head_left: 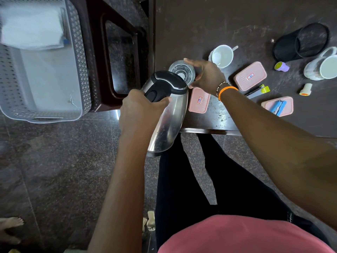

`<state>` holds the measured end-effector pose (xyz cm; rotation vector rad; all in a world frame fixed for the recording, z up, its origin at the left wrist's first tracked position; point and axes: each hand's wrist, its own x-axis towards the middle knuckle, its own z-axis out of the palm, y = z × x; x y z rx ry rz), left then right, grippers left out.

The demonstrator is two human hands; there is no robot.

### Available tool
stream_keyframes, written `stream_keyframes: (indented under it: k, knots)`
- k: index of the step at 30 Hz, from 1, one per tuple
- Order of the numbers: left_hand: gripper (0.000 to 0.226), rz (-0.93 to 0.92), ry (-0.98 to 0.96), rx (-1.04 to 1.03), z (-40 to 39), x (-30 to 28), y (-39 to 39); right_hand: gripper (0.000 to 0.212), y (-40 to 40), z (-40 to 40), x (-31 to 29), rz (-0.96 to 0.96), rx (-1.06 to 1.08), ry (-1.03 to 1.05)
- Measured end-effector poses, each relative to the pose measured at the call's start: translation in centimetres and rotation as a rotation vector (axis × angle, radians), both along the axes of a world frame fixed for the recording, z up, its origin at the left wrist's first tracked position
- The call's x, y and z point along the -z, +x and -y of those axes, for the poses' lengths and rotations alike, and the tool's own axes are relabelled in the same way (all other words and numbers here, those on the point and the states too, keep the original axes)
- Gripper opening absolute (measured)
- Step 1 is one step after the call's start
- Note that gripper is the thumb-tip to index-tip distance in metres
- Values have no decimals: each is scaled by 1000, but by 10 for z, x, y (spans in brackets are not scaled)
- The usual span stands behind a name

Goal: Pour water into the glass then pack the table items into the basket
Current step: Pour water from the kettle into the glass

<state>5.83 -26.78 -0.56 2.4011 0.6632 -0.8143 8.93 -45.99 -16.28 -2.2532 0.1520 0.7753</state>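
Fingers of left hand clench kettle handle; right hand grasps glass on tabletop. Advice: tip slowly, spout over rim, steady glass.

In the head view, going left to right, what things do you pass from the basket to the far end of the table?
Basket → kettle → white cup → pink box with a label → purple stamp → yellow stamp → white mug.

dim indoor light | glare on kettle | basket blurred | wide-angle edge bending
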Motion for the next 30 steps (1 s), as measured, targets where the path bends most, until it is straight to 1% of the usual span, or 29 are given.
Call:
stream_keyframes:
  k: [8, 15, 30]
  knots:
    - [50, -4, 12, 18, 1, 1, 3, 83, 0, 0, 1, -10, -1, -6]
    - [46, -7, 34, 38, 3, -1, 5, 83, -1, -1, 3, -19, 39, 10]
    - [51, -8, 13, 38, 3, -3, 8, 84, 0, 0, 6, -9, 4, -5]
